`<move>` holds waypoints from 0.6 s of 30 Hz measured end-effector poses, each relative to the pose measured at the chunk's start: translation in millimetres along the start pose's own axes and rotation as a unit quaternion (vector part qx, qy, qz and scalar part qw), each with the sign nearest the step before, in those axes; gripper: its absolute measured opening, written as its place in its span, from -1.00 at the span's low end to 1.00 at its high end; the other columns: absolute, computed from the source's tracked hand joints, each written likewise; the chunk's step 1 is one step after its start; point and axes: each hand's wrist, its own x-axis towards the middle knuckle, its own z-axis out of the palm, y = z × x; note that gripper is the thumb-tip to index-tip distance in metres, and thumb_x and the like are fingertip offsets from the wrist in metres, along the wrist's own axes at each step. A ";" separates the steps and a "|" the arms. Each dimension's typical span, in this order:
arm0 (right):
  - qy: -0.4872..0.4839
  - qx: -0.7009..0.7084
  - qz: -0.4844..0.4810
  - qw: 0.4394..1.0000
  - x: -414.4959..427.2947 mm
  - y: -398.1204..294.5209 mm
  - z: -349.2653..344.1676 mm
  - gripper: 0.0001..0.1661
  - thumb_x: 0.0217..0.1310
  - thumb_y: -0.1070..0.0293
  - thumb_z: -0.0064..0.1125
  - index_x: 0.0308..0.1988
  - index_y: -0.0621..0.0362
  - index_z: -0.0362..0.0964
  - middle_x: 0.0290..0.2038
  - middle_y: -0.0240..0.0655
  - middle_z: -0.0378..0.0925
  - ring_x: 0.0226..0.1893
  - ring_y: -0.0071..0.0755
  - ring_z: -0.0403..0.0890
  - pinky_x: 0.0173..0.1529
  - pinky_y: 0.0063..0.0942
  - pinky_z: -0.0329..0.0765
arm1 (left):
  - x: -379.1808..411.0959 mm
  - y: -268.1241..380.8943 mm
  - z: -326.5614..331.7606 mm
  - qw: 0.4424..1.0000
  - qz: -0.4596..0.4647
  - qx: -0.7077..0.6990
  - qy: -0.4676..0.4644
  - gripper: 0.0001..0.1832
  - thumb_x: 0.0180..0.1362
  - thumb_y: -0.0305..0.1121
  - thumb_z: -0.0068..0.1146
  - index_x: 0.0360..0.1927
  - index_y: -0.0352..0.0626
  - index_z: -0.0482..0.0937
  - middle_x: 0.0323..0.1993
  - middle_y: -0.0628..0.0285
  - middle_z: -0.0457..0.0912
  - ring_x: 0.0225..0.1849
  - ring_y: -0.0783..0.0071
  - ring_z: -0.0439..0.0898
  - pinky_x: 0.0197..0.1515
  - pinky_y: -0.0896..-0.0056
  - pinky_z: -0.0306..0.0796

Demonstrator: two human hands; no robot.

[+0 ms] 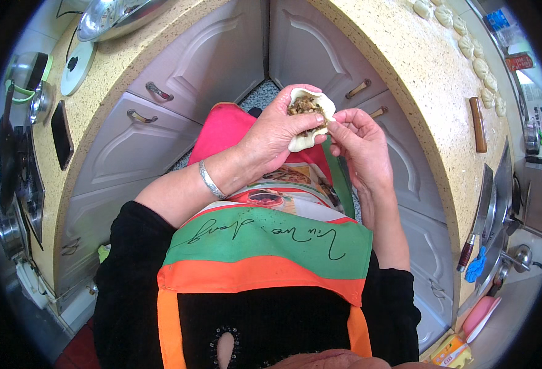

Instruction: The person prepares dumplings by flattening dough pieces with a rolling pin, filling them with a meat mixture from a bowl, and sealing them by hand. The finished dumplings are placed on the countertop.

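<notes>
A round dough wrapper (301,145) rests in my left hand (268,129), held out in front of the apron over the floor between the cabinets. Brown minced filling (304,106) lies in its middle, and my left thumb presses onto it. The thumb and fingers of my right hand (362,140) pinch the wrapper's right edge. Part of that edge is hidden behind the fingertips. The wrapper is still open at the top, with the filling showing.
On the right counter (418,83) are several pleated buns (480,68), a wooden rolling pin (478,124), a knife (482,203) and a blue cloth (475,265) by the sink. The left counter holds a metal basin (109,23), a lid (78,69) and a phone (62,134).
</notes>
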 end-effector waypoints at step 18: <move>0.094 -0.263 -0.152 0.948 -5.5 8.9 10.7 -0.87 0.30 0.52 0.25 -0.15 0.25 0.51 -0.35 -0.43 0.59 -0.41 -0.68 0.53 -0.35 -0.64 0.47 | -0.1 0.5 -2.1 1.000 -0.020 -0.002 0.002 -0.64 0.28 -0.60 0.17 0.11 -0.12 0.43 -0.06 0.21 0.56 -0.10 0.44 0.63 -0.18 0.44 0.65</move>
